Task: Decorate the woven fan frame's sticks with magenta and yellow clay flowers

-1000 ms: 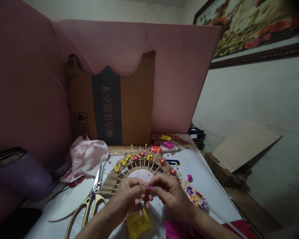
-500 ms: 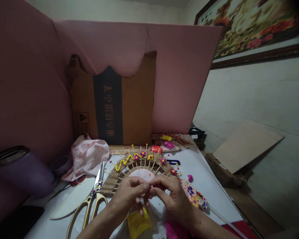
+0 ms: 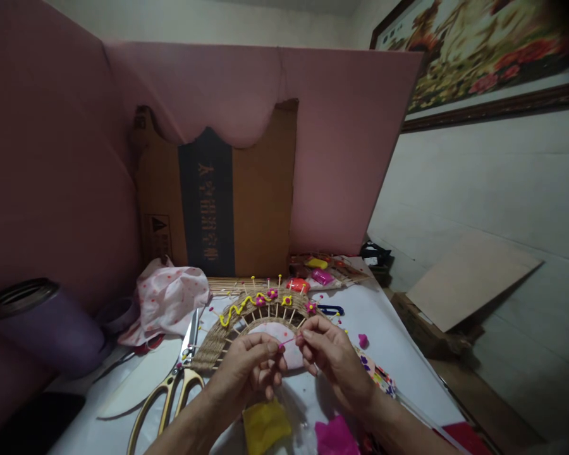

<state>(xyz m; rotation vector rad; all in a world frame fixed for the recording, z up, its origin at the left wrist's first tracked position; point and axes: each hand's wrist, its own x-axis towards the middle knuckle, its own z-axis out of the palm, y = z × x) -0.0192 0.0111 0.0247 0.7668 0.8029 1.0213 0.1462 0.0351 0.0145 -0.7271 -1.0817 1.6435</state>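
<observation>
My left hand (image 3: 249,370) and my right hand (image 3: 329,357) meet over the white table, each pinching one end of a thin pink clay strand (image 3: 287,342) stretched between the fingertips. Just behind them lies a half-round woven twine fan (image 3: 227,325) with wooden spokes, a yellow clay squiggle (image 3: 237,309) and small pink clay flowers (image 3: 271,294) on it. A yellow clay piece (image 3: 264,424) and a pink clay piece (image 3: 336,437) lie near my wrists.
Gold-handled scissors (image 3: 171,385) lie to the left, beside a pink dotted cloth (image 3: 168,302). A purple cylinder (image 3: 42,328) sits far left. Clay packets (image 3: 320,275) lie at the back, under a cardboard and pink foam screen (image 3: 237,196). The table edge (image 3: 417,373) runs on the right.
My hands have drawn apart a little and risen toward the fan. The small pink clay bit between my fingers is now pulled into a thin strand.
</observation>
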